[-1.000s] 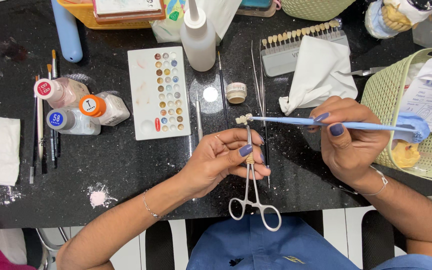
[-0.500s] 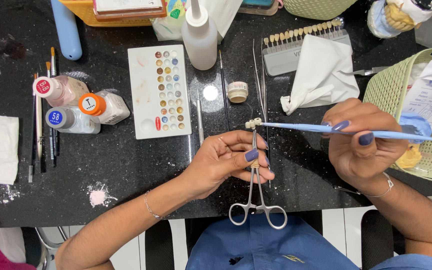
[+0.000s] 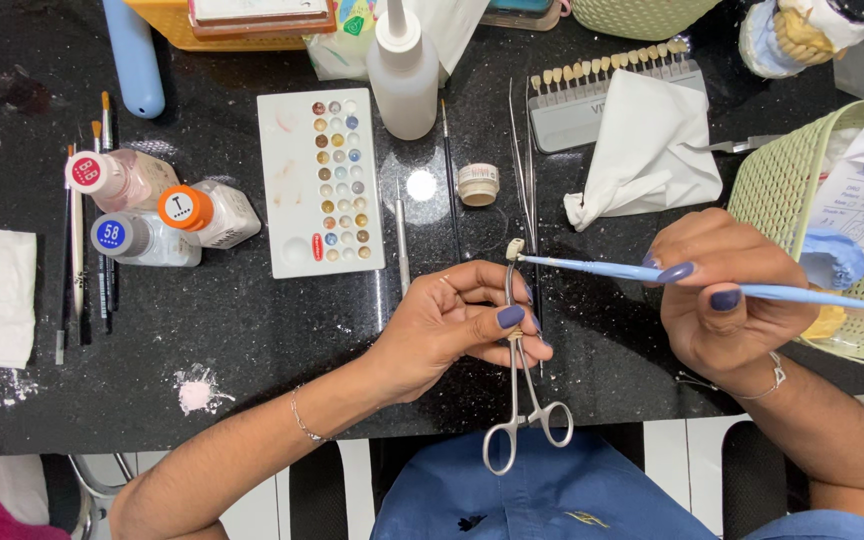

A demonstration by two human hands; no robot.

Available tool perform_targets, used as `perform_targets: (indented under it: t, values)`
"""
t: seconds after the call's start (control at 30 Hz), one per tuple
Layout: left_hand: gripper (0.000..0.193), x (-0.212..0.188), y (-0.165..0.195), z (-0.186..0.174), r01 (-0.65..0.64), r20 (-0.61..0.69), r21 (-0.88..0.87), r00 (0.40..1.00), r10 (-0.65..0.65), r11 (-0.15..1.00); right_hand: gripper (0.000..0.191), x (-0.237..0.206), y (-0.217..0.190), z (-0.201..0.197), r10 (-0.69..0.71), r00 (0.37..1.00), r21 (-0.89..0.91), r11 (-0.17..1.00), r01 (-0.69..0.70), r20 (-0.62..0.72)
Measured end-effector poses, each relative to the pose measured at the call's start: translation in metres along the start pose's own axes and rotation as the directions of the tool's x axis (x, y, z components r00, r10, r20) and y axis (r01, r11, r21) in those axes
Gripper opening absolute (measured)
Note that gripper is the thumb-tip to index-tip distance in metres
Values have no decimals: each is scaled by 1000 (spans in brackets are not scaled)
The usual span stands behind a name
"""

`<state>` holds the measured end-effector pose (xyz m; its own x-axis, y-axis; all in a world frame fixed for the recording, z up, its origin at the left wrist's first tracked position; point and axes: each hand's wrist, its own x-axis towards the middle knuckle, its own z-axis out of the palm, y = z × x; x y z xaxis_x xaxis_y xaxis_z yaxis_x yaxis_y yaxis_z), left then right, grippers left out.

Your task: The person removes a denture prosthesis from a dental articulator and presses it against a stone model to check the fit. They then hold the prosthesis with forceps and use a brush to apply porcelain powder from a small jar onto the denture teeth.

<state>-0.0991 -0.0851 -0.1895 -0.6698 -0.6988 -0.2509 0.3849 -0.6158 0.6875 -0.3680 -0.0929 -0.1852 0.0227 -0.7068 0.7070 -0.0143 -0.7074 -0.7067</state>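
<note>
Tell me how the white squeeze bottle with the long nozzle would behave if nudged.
The white squeeze bottle stands upright, tall against its base, so a push near the nozzle would probably tip it. Its plastic looks soft, likely yielding under fingers. Lying down, the round body could roll toward the colour palette.

Left hand (image 3: 457, 325) grips forceps (image 3: 522, 385); right hand (image 3: 722, 300) holds blue brush (image 3: 692, 282).

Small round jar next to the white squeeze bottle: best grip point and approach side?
Take the small round jar by its short curved side wall, thumb and finger opposed, coming straight down from above. It stands upright with its lid up, and it is low and wide. The black brush and long tweezers lie close on either side, so a sideways approach looks cramped.
</note>
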Motion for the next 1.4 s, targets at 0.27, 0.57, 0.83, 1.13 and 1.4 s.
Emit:
perform_targets:
  t: [0.27,0.57,0.83,1.13,1.4]
  values:
    - [23,0,-1,0,-4,4,-3,1000,4,1000,25,1,0,1,-62,997,-16,998,62,38]
    - [23,0,0,1,2,8,-7,1000,-2,1000,25,3,1,2,-75,996,-28,997,77,42]
    - [23,-1,-1,1,2,14,-23,1000,-2,1000,25,1,1,1,-78,996,-38,996,80,43]
    - [23,-1,0,2,6,12,-17,1000,-6,1000,24,2,0,0,-77,996,-45,996,80,54]
    - [23,-1,0,2,14,5,-16,1000,-14,1000,24,-1,1,-2,-79,997,-43,996,80,21]
